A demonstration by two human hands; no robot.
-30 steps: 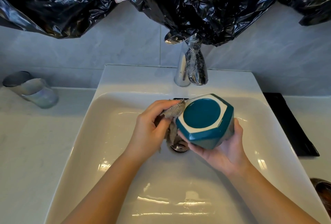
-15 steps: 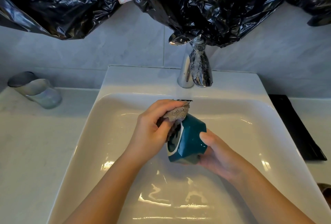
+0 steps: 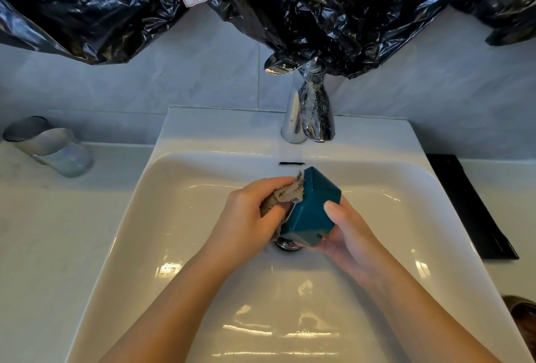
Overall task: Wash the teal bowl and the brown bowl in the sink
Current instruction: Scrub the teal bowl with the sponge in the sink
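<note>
R hand [image 3: 345,235] grip clamped on teal bowl [image 3: 311,212] over sink [image 3: 203,217]; L hand [image 3: 246,217] grip clamped on cloth [image 3: 282,196].

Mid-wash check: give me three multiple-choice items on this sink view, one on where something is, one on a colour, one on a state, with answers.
1. Where is the brown bowl?
A. In the sink basin
B. At the frame's lower right edge, outside the sink
C. Beside the glass cup

2. What colour is the cloth in the left hand?
A. Grey
B. Yellow
C. Red

3. How is the teal bowl held?
A. Flat on the counter
B. Turned on its side in the right hand, above the drain
C. Floating in water

Answers: 1 B, it shows only at the lower right edge, past the sink rim. 2 A, the bunched cloth looks grey. 3 B, the right hand grips it, with its side facing the camera.
</note>
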